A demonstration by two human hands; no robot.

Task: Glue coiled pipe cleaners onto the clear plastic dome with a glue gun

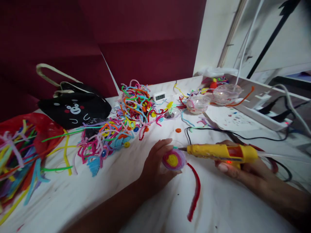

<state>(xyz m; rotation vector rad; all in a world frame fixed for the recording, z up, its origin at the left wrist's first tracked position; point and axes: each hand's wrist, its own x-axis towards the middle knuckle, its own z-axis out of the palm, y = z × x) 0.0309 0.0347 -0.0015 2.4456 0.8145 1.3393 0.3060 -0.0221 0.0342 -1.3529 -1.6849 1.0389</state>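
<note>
My left hand (157,161) is closed around a small round clear container whose face carries a pipe-cleaner coil (173,160), yellow in the middle with pink and purple rings. A red pipe cleaner (196,191) trails from the coil's right edge down over the table. In my right hand (243,171) is a yellow hot glue gun (213,151), a red light glowing on its handle and a clear glue stick at its rear. Its dark nozzle points left, at the upper right rim of the coil; whether it touches cannot be told.
Heaped pipe cleaners (136,103) cover the back left, beside a black bag (75,108) and a red plastic bag (48,132). A small digital clock (159,96), clear plastic bowls (198,104) and a power strip (269,110) stand behind. A black cord (233,133) crosses the right side.
</note>
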